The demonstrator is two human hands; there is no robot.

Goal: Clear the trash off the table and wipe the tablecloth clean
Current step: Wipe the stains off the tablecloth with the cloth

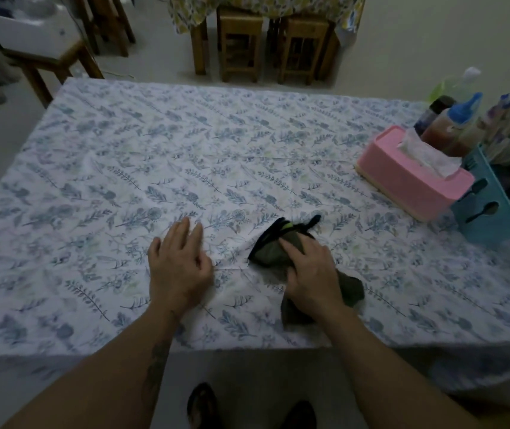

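Note:
A white tablecloth (185,144) with a blue leaf print covers the table in front of me. My left hand (179,267) lies flat on the cloth near the front edge, fingers straight and spread forward. Just to its right, my right hand (309,274) presses down on a crumpled dark olive rag (273,247) with a black edge; its fingers curl over the rag's top. Part of the rag sticks out behind my wrist. No trash shows on the cloth.
At the right edge stand a pink tissue box (408,178), a teal basket (495,209) with cutlery cut-outs, and sauce bottles (451,128) with blue caps. Wooden stools (241,41) and another covered table lie beyond. My feet show below the front edge.

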